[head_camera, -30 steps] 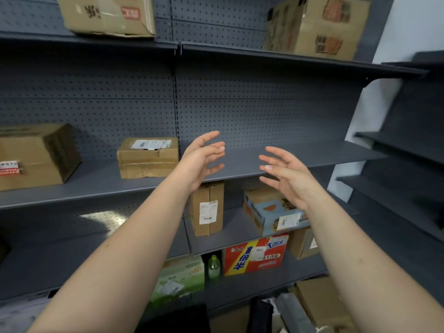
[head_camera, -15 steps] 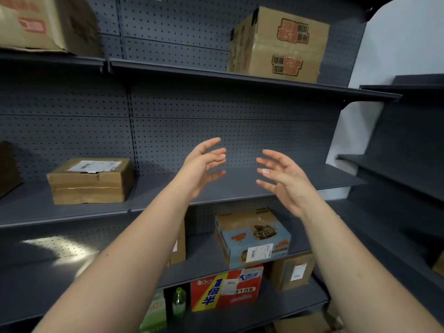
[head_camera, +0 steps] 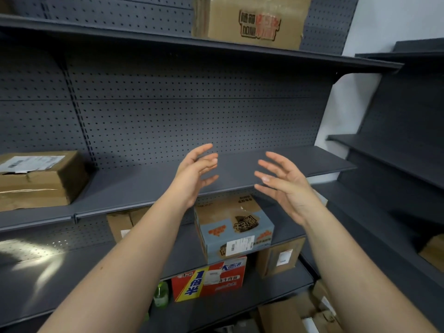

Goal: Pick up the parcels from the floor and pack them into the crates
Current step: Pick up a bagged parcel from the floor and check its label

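Observation:
My left hand [head_camera: 192, 175] and my right hand [head_camera: 286, 186] are raised side by side in front of a dark grey shelf board [head_camera: 240, 169], palms facing each other, fingers spread and holding nothing. A gap of bare shelf shows between them. Below the hands a blue and brown carton [head_camera: 230, 227] with a white label sits on a lower shelf. Brown parcels [head_camera: 295, 313] lie on the floor at the bottom right. No crate is in view.
A brown labelled box [head_camera: 40, 181] sits on the left of the same shelf. A large carton [head_camera: 252, 20] stands on the top shelf. Lower down are a red and white carton [head_camera: 209, 280], a green bottle [head_camera: 161, 294] and a small brown box [head_camera: 278, 258]. Another shelf unit [head_camera: 396, 150] stands at right.
The view has swung right and upward along the shelves, so the boxes have slid left and down in the frame. Both hands stay raised and empty, a little lower in the frame.

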Demonstrator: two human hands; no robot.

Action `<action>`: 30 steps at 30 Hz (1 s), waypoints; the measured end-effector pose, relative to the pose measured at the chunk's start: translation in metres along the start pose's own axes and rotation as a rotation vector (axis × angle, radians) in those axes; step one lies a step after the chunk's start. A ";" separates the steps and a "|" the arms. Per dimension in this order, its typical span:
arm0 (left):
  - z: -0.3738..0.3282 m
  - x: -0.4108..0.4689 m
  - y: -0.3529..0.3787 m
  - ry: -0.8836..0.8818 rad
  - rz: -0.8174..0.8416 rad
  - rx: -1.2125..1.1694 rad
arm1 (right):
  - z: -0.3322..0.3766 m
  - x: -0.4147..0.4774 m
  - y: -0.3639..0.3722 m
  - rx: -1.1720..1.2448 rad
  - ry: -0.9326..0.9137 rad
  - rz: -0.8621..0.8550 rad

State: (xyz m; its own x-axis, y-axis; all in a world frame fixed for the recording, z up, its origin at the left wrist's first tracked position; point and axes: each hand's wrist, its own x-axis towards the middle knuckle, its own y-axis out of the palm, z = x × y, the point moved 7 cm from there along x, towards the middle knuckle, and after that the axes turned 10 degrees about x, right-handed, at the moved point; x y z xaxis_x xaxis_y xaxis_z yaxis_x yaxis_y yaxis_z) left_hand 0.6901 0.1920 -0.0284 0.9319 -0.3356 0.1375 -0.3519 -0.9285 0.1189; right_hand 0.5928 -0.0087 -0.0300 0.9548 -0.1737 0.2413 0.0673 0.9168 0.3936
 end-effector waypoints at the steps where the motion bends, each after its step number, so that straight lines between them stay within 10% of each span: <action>1: 0.007 0.007 0.001 -0.007 0.010 0.004 | -0.006 0.003 -0.005 -0.005 0.010 -0.012; 20: 0.311 0.042 -0.032 -0.428 0.140 0.121 | -0.278 -0.065 -0.135 0.079 0.331 -0.519; 30: 0.641 -0.028 -0.089 -0.670 -0.036 0.063 | -0.573 -0.137 -0.256 0.048 0.490 -0.611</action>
State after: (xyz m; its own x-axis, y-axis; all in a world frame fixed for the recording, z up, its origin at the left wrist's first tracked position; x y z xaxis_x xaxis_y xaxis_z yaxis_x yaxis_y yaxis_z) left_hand 0.7518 0.1815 -0.6730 0.8033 -0.3114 -0.5077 -0.3323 -0.9417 0.0518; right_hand 0.6102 -0.0135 -0.6720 0.7722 -0.4540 -0.4446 0.6201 0.6912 0.3711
